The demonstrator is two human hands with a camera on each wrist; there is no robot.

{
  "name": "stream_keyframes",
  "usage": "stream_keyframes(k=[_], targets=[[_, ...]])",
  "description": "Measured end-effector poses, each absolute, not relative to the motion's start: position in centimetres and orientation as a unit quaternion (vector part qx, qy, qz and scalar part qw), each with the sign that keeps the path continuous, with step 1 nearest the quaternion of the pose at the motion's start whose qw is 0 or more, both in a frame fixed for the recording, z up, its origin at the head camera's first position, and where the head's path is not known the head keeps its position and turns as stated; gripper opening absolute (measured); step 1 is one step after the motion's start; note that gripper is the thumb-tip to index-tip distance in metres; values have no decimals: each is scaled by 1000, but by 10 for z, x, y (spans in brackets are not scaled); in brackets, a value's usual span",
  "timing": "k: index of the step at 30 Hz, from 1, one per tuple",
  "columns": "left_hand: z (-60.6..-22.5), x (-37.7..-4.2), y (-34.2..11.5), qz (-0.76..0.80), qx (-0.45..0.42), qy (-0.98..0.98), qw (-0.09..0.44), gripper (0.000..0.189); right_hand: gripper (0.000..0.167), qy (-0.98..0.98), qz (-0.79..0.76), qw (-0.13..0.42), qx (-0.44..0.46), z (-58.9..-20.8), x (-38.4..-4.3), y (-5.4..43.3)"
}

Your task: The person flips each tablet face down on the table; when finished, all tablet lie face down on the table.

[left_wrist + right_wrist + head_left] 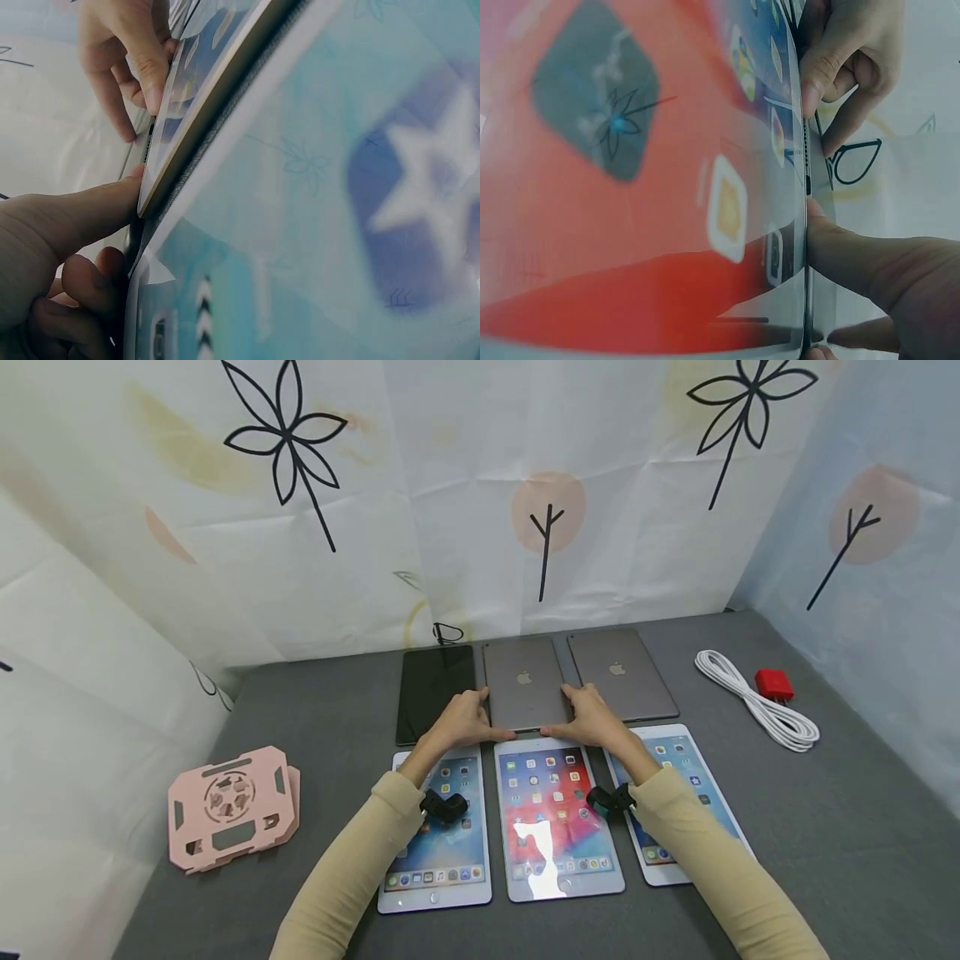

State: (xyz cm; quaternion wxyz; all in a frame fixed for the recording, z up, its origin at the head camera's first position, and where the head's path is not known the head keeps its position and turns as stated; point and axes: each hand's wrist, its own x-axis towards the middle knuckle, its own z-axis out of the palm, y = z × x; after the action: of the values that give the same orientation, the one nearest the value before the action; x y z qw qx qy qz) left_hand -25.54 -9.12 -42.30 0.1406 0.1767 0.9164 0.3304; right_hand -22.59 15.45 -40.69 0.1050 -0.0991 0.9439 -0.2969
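Observation:
Both hands are at a grey tablet (pixel 523 672) lying back up, an apple logo on it, in the middle of the back row. The left hand (pixel 462 720) holds its near left corner, thumb along the near edge and fingers at the left side. Mirroring this, the right hand (pixel 591 717) holds the near right corner. In the left wrist view the left thumb (pixel 82 214) meets the tablet's edge; the right wrist view shows the right thumb (pixel 847 251) at the edge with the port. Just in front lies a white tablet (pixel 532 785) with a lit red and blue screen.
A dark-screened tablet (pixel 435 689) and another grey tablet (pixel 622 672) flank the held one. White tablets lie under the left forearm (pixel 450 847) and right forearm (pixel 686 768). A pink slotted stand (pixel 232 810) sits left; a white cable (pixel 757 702) and red plug (pixel 774 683) lie right.

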Motion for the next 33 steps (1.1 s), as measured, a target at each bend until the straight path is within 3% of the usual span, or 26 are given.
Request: stream_keyframes(k=[19,25,33], targets=[[-419,-258,-96,348,159,907,175,104,95,946,-297,107,-70,-404,-226,144],[-413,-254,-102,343,216,903,141,97,89,942,-316,72,-82,-399,-224,131],[-398,-245,-133,317,247,909,112,86,83,923,-359,79,-114,-393,-223,108]])
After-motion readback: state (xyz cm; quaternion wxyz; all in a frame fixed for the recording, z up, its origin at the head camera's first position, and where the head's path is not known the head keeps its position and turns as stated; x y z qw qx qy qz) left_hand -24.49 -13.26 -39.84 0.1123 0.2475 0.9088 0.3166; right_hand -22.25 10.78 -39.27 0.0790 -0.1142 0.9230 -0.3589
